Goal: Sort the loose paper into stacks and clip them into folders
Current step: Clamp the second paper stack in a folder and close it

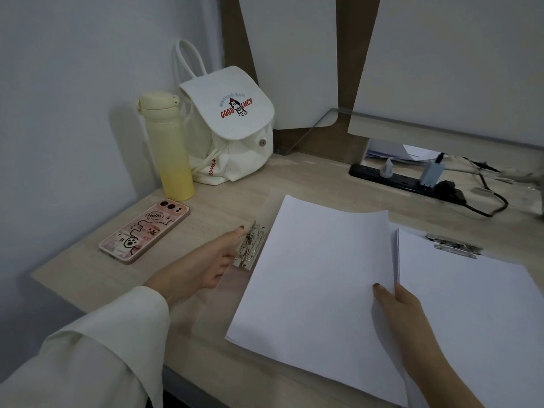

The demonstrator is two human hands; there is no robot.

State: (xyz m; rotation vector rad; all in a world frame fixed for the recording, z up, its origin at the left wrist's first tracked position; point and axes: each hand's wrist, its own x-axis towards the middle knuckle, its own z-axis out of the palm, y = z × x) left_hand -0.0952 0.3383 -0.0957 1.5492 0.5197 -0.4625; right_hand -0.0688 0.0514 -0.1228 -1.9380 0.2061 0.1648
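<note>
A stack of white paper lies tilted on a clear folder on the desk. My left hand grips the folder's metal clip at the stack's left edge, thumb up by its top. My right hand pinches the stack's right edge, thumb on top. To the right, a second paper stack sits under another metal clip.
A pink phone lies at the left. A yellow bottle and a white backpack stand at the back left. A black power strip with plugs and cables runs along the back right. The wooden desk's front edge is near.
</note>
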